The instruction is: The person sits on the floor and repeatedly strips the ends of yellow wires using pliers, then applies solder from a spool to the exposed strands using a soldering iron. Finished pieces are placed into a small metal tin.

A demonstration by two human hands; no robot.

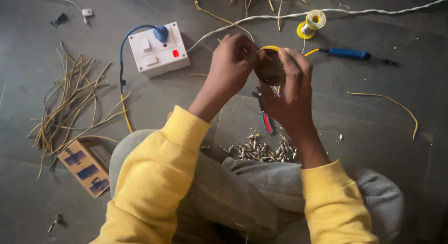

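Round tin (269, 67) between both hands (fingertips)

Your left hand (232, 62) is raised in front of you, palm turned away and knuckles up. Its fingers (245, 47) are curled, and the tips meet the thumb in a pinch on the side facing your other hand. Your right hand (291, 92) stands just beside it, wrist below, back of the hand toward the camera. Its fingers (293, 59) arch over and down, tips bent toward the left fingertips, nearly touching them. Both forearms rise from yellow sleeves (161, 178) pushed back to bare the wrists. Your bent knees sit below the fingers.
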